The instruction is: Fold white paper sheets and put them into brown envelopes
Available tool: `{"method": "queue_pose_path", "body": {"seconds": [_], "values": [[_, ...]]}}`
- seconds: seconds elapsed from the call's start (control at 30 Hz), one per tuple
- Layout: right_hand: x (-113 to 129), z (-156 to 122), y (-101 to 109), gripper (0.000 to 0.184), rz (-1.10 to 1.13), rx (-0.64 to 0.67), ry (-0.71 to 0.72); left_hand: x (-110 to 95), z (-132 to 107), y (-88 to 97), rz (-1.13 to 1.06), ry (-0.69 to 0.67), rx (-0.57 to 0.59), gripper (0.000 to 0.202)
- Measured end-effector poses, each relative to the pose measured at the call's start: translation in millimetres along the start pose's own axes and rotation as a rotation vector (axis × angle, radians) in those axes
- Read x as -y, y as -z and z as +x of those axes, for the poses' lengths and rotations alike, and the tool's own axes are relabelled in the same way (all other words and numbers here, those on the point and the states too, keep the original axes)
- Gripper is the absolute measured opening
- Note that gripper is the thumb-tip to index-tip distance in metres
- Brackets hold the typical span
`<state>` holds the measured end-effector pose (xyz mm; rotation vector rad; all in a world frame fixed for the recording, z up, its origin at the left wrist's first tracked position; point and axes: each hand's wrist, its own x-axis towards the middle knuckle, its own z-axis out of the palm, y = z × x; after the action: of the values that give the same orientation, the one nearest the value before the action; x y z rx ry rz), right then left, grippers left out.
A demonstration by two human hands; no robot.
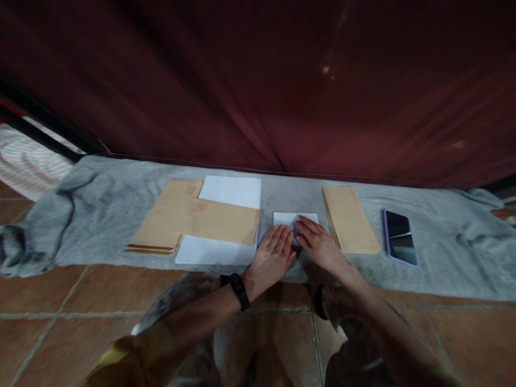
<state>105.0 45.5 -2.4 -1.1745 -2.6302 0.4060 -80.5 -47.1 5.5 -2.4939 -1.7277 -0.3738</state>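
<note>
A small piece of white paper [284,218], seemingly folded, lies on the grey cloth in front of me. My left hand [274,252] rests on its left part, palm down and fingers stretched out. From the other side my right hand [318,242] presses on it, its fingers extended flat and the thumb side near my left fingertips. Both hands cover much of the paper's near edge. Just right of my right hand lies a stack of brown envelopes [352,223]. Left of my left hand, a brown envelope [226,220] lies across larger white sheets [231,189].
More brown envelopes [161,217] are piled at the left. A phone [400,236] in a purple case lies at the right. Grey cloth [97,215] covers the narrow bench, with a dark red curtain [258,86] behind and floor tiles [108,293] below.
</note>
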Motion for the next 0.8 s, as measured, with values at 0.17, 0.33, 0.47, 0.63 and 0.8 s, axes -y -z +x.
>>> {"method": "queue_pose_path", "body": {"seconds": [0.17,0.33,0.47,0.63,0.8], "values": [[0,1,-6,0.052,-0.048,0.035,-0.001,5,14,-12.1,-0.030,0.031,0.046,0.056],[-5,3,-9,0.053,-0.037,0.050,-0.013,8,21,-21.4,-0.050,0.044,0.038,0.054],[-7,2,-7,0.056,-0.037,0.073,-0.056,8,25,-25.6,-0.052,0.067,0.022,0.056],[-10,1,-3,0.059,-0.028,0.087,-0.092,9,29,-24.9,-0.053,0.093,0.029,0.057],[-14,-1,-3,0.066,-0.027,0.075,-0.124,9,34,-26.3,-0.043,0.141,0.047,0.059]]}}
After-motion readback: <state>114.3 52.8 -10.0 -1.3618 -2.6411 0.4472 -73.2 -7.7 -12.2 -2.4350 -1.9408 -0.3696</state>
